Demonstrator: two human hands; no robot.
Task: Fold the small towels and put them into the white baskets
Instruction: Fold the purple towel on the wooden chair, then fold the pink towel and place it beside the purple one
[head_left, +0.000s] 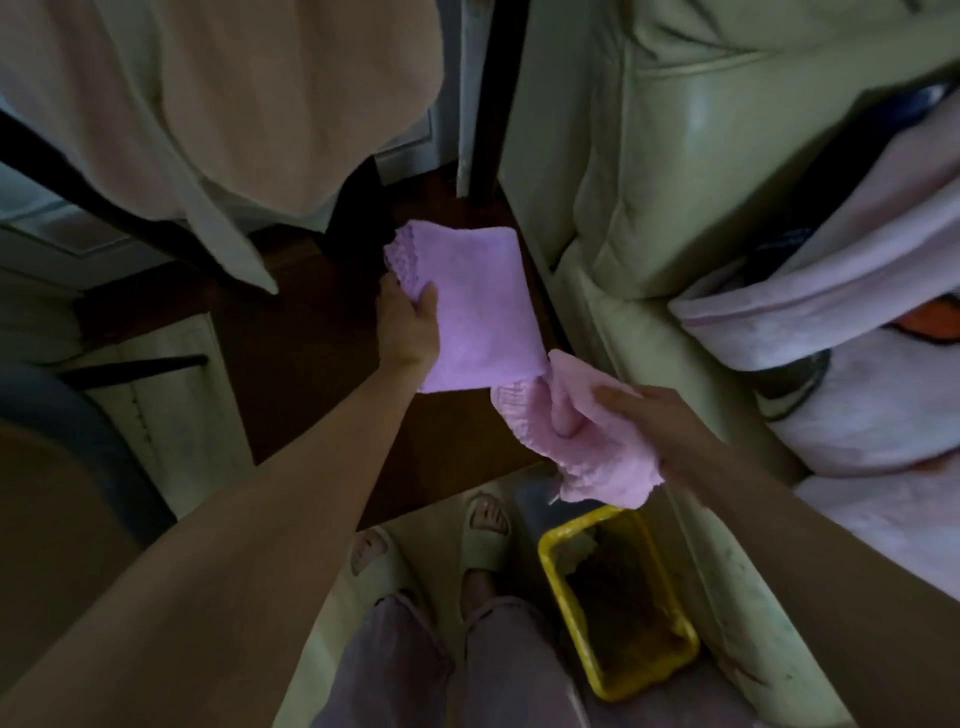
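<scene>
Head view: the fold looks under way, the pink towel (478, 306) held in the air between both hands above the dark floor, resting on nothing. The left hand (408, 325) pinches its far scalloped edge; the right hand (649, 431) grasps the bunched near end. It is soft, lilac-pink, partly doubled over and twisted near the right hand. Next, probably bring the ends together. No white basket shows.

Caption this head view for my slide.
Both hands, left and right, hold a pink towel over the floor.
</scene>
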